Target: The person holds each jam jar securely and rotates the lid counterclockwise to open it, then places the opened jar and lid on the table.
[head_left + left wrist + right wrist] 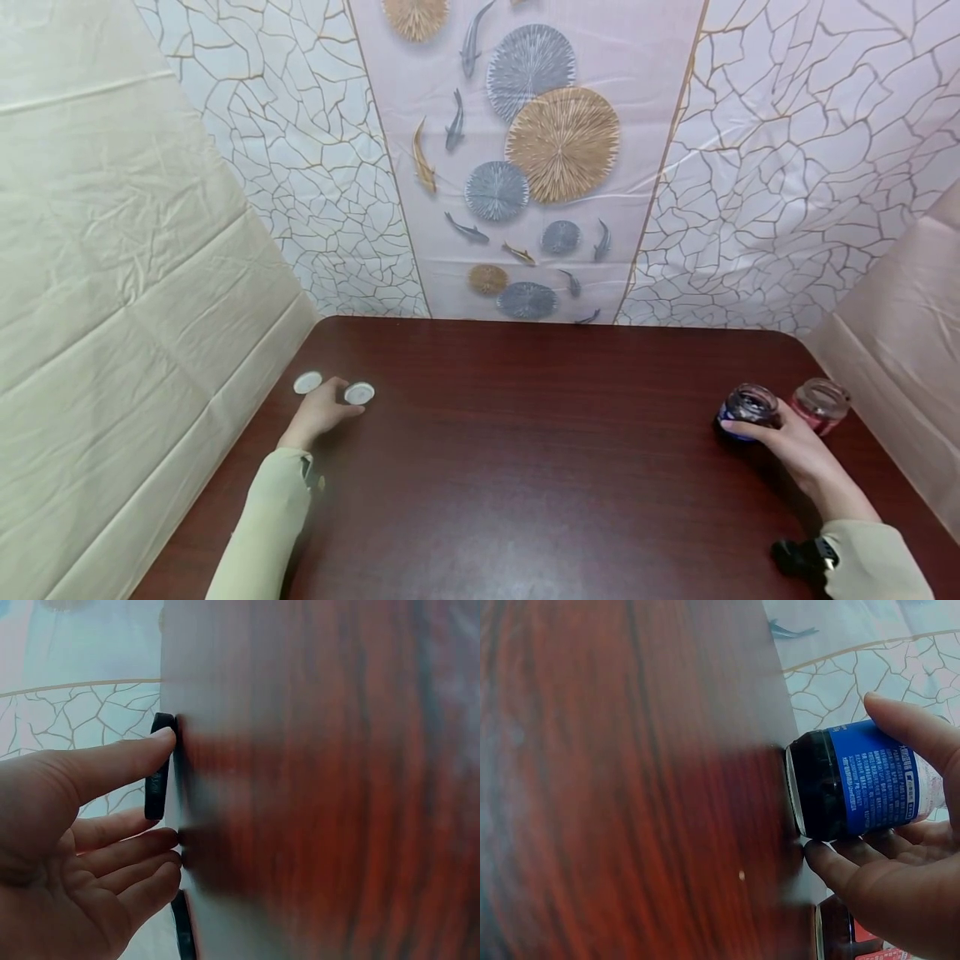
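My left hand (321, 412) is at the left side of the table, pinching a round jar lid (359, 393) between thumb and index finger. The lid's pale inside faces up; its rim (155, 791) looks black in the left wrist view. A second lid (307, 382) lies just left of that hand. Over at the right, my right hand (797, 450) grips a dark glass jar (750, 406) with a blue label (874, 776), thumb on one side and fingers on the other. The jar is upright and lidless; whether its base touches the table I cannot tell.
Another lidless glass jar (822, 406) with a red label stands right beside the gripped one. The dark brown wooden table (517, 450) stretches between the hands. Patterned sheeting (525, 242) hangs behind it, and cream cloth (135, 275) flanks the left.
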### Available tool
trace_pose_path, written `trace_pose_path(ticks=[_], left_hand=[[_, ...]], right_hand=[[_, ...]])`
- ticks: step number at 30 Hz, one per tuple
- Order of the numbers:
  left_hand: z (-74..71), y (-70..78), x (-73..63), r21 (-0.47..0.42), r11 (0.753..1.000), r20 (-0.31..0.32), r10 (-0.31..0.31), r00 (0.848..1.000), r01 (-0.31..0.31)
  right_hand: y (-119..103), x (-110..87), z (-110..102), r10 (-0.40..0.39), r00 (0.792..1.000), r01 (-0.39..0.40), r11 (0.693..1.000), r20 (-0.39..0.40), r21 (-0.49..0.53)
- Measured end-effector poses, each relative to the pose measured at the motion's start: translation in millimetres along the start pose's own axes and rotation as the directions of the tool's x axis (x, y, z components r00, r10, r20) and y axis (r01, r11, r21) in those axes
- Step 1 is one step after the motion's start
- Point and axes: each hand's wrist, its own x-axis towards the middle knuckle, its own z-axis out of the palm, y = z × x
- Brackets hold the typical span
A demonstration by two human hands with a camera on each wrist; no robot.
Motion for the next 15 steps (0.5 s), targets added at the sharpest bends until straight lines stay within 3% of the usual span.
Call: trace_pose_path(ticks=[15], left_hand=[[-0.9,4.4,1.0,0.005,1.000,0.010,-0.028,1.000,0.028]], right_hand=[[1.1,-0.6,-1.2,0.017,1.000,-0.017,1.000,0.012,0.003]])
